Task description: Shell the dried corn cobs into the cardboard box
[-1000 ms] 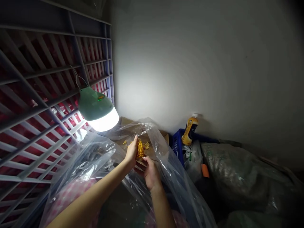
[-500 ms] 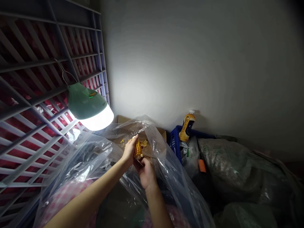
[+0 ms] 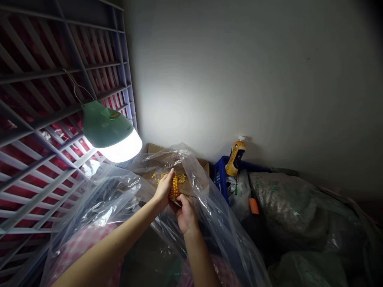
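Dried corn cob [image 3: 174, 187] is being held upright over a cardboard box [image 3: 155, 148] inside clear plastic sheeting [image 3: 215, 211] – the left hand [image 3: 164, 189] clenching its side, the right hand [image 3: 187, 217] grasping its lower end – above loose kernels [image 3: 154, 175].

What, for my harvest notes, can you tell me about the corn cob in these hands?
The corn cob is short, with glossy orange-yellow kernels in tight rows, and stands nearly upright. The left hand grips its side, and the right hand holds its lower end, which is hidden. It sits in front of loose kernels on cardboard, inside clear plastic sheeting. Whether any bare cob shows is hard to tell.
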A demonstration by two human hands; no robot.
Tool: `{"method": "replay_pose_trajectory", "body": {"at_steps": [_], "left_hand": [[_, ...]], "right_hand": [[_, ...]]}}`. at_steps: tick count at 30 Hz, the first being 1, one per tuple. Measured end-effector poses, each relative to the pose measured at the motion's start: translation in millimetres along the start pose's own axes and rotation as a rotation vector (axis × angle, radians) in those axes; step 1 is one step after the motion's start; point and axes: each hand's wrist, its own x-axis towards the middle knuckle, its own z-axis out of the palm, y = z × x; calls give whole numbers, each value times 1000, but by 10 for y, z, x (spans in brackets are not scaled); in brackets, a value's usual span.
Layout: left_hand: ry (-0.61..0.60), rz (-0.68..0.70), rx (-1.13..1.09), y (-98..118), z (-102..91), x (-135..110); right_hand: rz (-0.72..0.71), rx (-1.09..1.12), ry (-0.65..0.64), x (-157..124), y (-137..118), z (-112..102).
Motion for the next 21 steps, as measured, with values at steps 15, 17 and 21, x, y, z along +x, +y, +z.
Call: {"method": "replay_pose_trajectory", "body": {"at_steps": [15, 17, 21], "left_hand": [[-5, -198, -136, 99, -15, 66], [26, -209, -162, 132, -13, 65], [53, -182, -154, 153, -9, 35]], "right_hand": [[152, 63, 82, 8, -71, -21], [144, 28, 53, -11, -86, -21], [79, -31, -55, -41, -89, -9]]}}
